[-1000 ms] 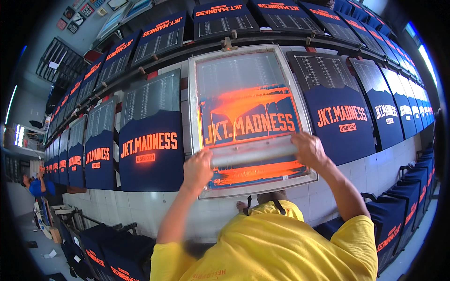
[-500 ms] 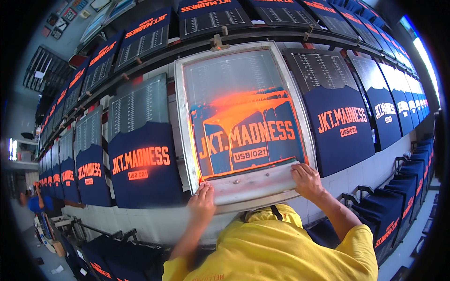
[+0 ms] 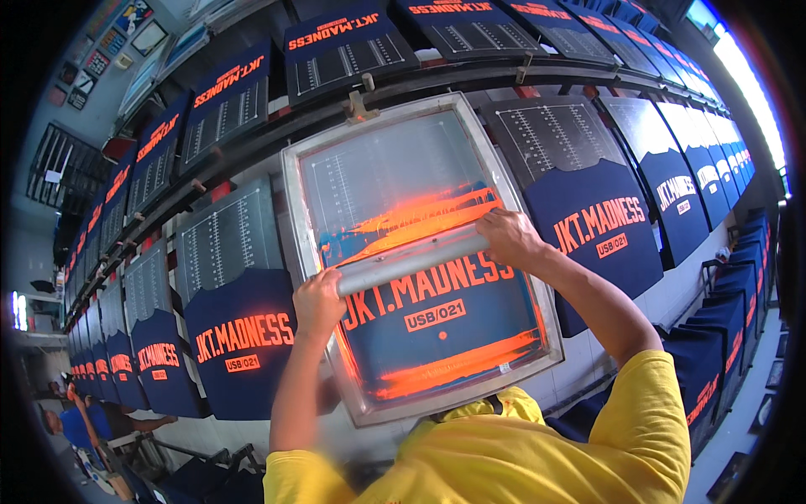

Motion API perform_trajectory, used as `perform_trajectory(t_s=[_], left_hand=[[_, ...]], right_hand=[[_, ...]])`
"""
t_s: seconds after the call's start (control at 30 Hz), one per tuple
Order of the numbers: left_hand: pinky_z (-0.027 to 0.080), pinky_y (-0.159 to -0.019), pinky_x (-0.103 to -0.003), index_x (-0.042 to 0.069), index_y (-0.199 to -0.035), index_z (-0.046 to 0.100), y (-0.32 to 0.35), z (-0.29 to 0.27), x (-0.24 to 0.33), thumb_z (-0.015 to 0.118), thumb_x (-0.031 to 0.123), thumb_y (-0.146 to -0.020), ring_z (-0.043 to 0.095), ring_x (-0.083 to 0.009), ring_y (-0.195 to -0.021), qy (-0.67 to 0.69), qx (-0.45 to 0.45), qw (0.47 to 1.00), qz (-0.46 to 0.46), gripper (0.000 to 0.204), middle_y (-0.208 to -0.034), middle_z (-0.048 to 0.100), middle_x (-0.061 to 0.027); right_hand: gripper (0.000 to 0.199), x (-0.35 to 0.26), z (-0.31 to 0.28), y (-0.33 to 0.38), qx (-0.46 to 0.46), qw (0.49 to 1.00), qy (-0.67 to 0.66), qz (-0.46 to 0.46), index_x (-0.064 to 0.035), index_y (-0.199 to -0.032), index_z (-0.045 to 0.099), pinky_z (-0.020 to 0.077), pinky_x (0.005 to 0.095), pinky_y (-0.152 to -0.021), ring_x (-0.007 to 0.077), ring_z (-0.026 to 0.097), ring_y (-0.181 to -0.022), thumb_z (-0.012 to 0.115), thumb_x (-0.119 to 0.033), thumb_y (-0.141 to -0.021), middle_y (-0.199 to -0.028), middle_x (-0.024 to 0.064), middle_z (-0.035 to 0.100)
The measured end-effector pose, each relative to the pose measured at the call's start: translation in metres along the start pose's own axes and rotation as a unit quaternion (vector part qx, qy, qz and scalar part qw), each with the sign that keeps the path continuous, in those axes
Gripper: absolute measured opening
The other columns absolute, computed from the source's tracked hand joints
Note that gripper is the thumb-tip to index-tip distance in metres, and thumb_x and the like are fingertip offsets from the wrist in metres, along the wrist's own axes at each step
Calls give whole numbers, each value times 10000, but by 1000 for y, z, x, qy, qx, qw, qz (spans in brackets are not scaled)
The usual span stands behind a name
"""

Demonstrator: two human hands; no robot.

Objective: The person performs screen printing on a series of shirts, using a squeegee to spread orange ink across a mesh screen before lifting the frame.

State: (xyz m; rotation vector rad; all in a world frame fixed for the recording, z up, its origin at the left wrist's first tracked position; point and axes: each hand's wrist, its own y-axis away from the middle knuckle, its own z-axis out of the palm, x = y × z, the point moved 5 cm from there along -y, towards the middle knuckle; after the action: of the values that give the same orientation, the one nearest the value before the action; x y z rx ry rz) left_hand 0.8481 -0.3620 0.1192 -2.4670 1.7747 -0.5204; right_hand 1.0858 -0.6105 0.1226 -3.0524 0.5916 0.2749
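A long grey squeegee (image 3: 411, 262) lies slantwise across the screen-printing frame (image 3: 470, 388), spanning most of its width. My left hand (image 3: 319, 302) wraps round its left end, and my right hand (image 3: 512, 238) is closed on its right end. Bright orange ink (image 3: 411, 217) is heaped along the squeegee's far side. Behind the squeegee, on the near side, the mesh shows orange lettering over dark blue cloth. Another streaked band of ink runs along the near end of the mesh. The blade's edge is hidden from me.
Dark blue shirts with orange lettering lie on sloping boards to the left (image 3: 239, 336) and right (image 3: 600, 239). A dark rail with a metal clamp (image 3: 361, 107) passes beyond the frame, and more shirt boards stand behind it. A person in blue (image 3: 92, 420) is at far left.
Both hands have moved the squeegee away from me, from the near end of the screen to about its middle. The spread ink is now gathered beyond it. My view has shifted a little.
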Motion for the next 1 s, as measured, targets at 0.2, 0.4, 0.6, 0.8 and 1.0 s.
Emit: perform_trajectory(t_s=[0.2, 0.4, 0.6, 0.8, 1.0], left_hand=[[540, -719, -446, 42, -853, 693, -34, -16, -5, 602, 4, -661, 662, -370, -770, -14, -99, 995, -20, 216, -821, 679, -175], [543, -735, -453, 62, -838, 717, -57, -38, -15, 625, 37, -672, 659, -398, -779, 8, -108, 993, -49, 191, -802, 663, -229], [517, -679, -486, 64, -774, 698, -57, -101, 7, 607, 41, -683, 643, -408, -754, -3, -19, 999, -30, 130, -752, 651, -214], [530, -700, -469, 56, -876, 702, -16, -134, 44, 605, 42, -711, 659, -371, -800, -32, 17, 999, -4, 192, -877, 684, -180], [555, -721, -445, 73, -976, 702, 86, -107, 74, 637, 19, -687, 672, -337, -820, -13, -17, 999, -30, 301, -927, 687, -132]], right_hand=[[174, 13, -18, -32, -54, 998, -14, 27, -56, -837, 643, 521, 439, -714, 333, 659, -813, 687, -122, -683, -812, 142, 668], [207, 13, -70, -49, -23, 999, 9, 29, -84, -891, 690, 524, 450, -728, 354, 663, -822, 682, -136, -691, -804, 174, 676], [186, -16, -135, -30, 46, 999, 9, 25, -74, -872, 690, 524, 441, -755, 353, 662, -830, 643, -86, -692, -820, 162, 681], [162, -27, -141, 16, 108, 993, 39, 2, -37, -831, 653, 520, 450, -682, 361, 652, -797, 643, -70, -673, -805, 168, 670], [180, -62, -95, 110, 124, 992, -12, -17, -70, -802, 634, 521, 457, -659, 324, 646, -780, 695, -82, -633, -794, 115, 642]])
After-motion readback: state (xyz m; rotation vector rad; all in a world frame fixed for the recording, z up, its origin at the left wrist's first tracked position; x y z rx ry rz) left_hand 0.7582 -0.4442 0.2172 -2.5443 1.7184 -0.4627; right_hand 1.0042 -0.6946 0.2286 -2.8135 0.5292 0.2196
